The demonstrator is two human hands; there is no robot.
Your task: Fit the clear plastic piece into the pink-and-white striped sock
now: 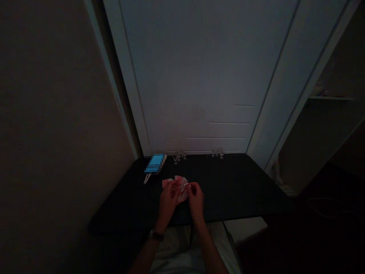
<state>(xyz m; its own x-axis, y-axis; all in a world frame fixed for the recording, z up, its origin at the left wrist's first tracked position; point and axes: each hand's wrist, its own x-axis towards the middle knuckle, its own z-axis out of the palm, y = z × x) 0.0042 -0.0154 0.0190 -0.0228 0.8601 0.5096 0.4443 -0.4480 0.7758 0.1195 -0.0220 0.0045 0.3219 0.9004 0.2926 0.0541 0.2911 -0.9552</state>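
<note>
My left hand (169, 198) is closed, its fingertips pinching a small clear object (181, 186) whose kind is too dim to tell. Just to its right, my right hand (196, 195) is also closed, thumb and forefinger meeting at a thin pale piece (186, 184) that points toward the left hand. Whether the two pieces are joined cannot be made out. Beneath and behind both hands lies a crumpled pink and white sheet (179, 178), cloth or paper, partly covered by the fingers.
Small clear items stand at the table's back edge in a left cluster (179, 156) and a right cluster (218, 153). A device with a blurred blue screen (154, 163) lies back left. The dark table (236, 186) meets a white panelled door (196, 76).
</note>
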